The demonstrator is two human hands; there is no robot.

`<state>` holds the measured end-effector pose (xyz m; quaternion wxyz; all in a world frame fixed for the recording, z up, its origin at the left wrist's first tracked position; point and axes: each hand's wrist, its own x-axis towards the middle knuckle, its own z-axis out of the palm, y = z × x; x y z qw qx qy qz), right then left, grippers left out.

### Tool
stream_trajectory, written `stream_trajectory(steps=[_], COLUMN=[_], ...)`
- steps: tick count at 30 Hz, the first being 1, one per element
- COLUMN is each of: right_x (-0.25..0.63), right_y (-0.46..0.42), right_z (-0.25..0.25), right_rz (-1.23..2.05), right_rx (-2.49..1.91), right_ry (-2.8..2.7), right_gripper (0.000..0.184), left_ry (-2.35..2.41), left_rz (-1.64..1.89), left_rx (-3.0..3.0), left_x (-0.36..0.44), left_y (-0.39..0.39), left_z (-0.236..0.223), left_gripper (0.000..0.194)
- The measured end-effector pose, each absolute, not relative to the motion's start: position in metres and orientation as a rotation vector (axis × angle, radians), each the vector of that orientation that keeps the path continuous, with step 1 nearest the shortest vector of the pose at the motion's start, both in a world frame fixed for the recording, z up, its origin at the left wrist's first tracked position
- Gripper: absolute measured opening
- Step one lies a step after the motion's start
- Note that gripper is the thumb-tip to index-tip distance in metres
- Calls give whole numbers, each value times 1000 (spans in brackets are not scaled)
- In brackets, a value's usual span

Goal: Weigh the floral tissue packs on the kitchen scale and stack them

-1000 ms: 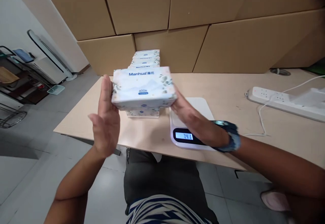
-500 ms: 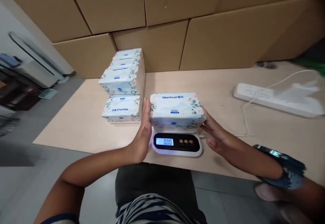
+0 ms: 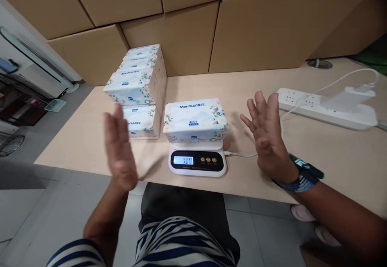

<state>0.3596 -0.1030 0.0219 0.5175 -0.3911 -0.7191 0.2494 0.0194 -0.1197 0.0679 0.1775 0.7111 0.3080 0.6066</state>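
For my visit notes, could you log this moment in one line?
tissue pack: on scale | left hand: open, off pack | right hand: open, off pack

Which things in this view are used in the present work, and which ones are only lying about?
Likely in use:
floral pack on the scale
stacked packs at left
white cable and power strip, perhaps powering the scale

Apparently just there:
cardboard boxes behind
pale green basket at far left
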Motion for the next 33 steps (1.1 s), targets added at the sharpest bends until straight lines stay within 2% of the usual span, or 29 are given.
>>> stream_trajectory(steps=[4,8,14,19,24,29,33], right_x=[363,362,362,368,367,367,368], right_y=[-105,-104,-92,-85,-86,-87,-86], right_z=[14,10,-2,-12,-15,-12,-12], right_rz=[546,572,495,508,487,507,487], right_rx=[-1005,-1040,-1038,-1038,-1031,-1086,-1159], right_ry=[-1662,-1688,-1737,-1765,-1806,-1793,-1830], right_gripper=[81,81,85,77,79,72,78], left_ry=[989,986,1006,928,957,974,989], left_rz=[1793,1744,1589,1428,1396,1362,1309], left_rx=[1627,1252,1307,1166,1103,1125,1161], left_x=[19,45,57,50,51,52,50], left_y=[-134,-140,-135,-135,-133,-130,-131], left_z=[70,44,14,11,12,8,5], left_gripper=[70,61,53,54,58,62,59])
